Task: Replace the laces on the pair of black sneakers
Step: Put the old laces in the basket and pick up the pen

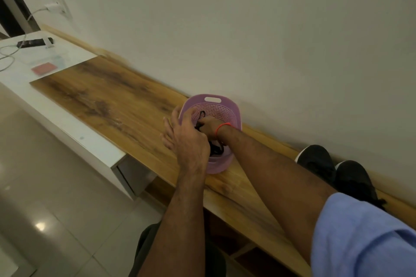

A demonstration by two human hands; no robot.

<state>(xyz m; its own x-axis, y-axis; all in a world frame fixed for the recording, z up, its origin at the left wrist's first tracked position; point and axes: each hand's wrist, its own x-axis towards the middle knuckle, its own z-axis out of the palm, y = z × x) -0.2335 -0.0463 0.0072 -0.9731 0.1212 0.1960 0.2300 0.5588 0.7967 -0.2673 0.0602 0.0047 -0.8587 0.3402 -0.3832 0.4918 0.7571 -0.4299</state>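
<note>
Lilac basket, frame centre, on table: right hand pinches black laces inside; left hand, fingers spread, steadies rim. Sneakers lower right. Risk: tangled laces dragging basket over

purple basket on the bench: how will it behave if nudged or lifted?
The purple basket looks like thin perforated plastic, so probably light and apt to slide on the smooth wooden bench. Only black laces show inside, so little weight holds it down. The left hand sits at its rim while the right hand reaches in, perhaps steadying it.
</note>
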